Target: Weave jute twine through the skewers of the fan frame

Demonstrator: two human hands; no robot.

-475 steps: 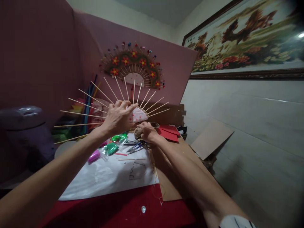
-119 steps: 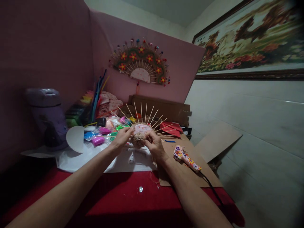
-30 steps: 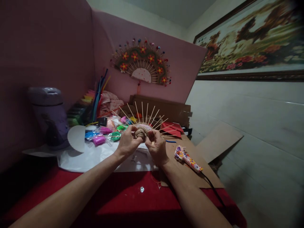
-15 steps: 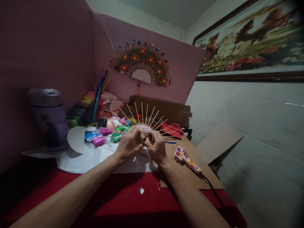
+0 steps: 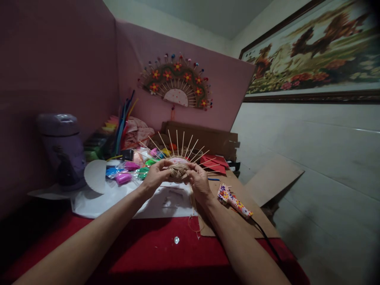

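Observation:
A coil of brown twine (image 5: 179,172) is held between my two hands. My left hand (image 5: 154,175) grips its left end, with the thumb in front. On the right end, the thumb and fingers of my right hand (image 5: 199,181) close on it. Just behind the twine, a half-round piece with a pink-and-white face (image 5: 178,160) shows in part, and thin wooden sticks (image 5: 177,142) fan out from it. Whether my fingers also touch that piece is hidden. A strand (image 5: 192,198) hangs down below my right hand.
A flowered glue gun (image 5: 234,201) with a black cord lies on cardboard (image 5: 261,223) at the right. Bagged coloured clay (image 5: 123,178), a white half-disc (image 5: 95,177) and a purple flask (image 5: 63,154) stand left. A decorated fan (image 5: 178,85) hangs on the pink board behind.
My hands have moved apart to the twine's two ends, so more of the coil shows between them. The hanging strand has come into sight below.

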